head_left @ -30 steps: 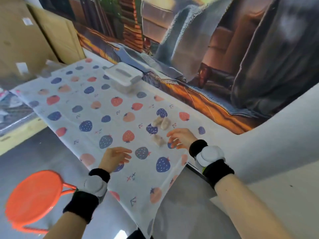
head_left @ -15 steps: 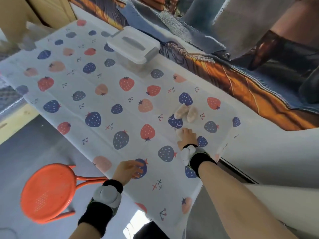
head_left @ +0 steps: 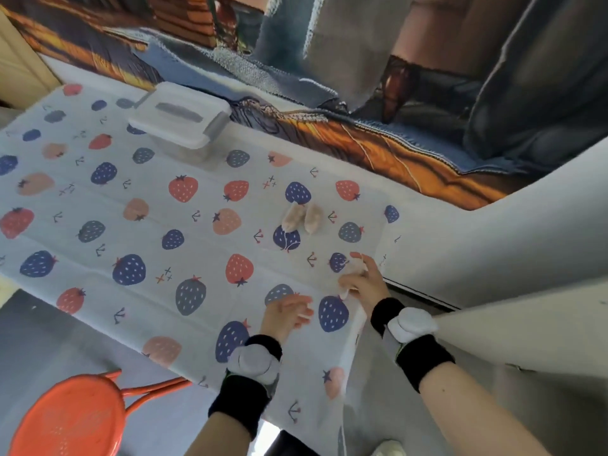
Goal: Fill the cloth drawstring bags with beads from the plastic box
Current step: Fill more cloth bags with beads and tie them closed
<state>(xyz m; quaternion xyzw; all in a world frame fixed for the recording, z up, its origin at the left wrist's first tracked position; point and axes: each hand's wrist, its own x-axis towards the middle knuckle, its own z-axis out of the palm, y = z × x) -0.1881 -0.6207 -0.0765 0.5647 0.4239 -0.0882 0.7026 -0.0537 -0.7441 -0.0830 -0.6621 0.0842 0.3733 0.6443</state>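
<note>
A small beige cloth drawstring bag point(head_left: 353, 269) sits pinched in my right hand point(head_left: 363, 281) near the bench's right edge; my left hand point(head_left: 286, 312) hovers beside it, fingers relaxed. Two more beige bags point(head_left: 304, 217) lie further in. The lidded clear plastic box point(head_left: 181, 121) waits at the far edge, unopened. Opening it comes next, I judge.

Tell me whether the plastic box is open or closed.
Closed. The plastic box sits at the far edge of the strawberry-print cloth with its white lid flat on top. Neither hand touches it.
</note>
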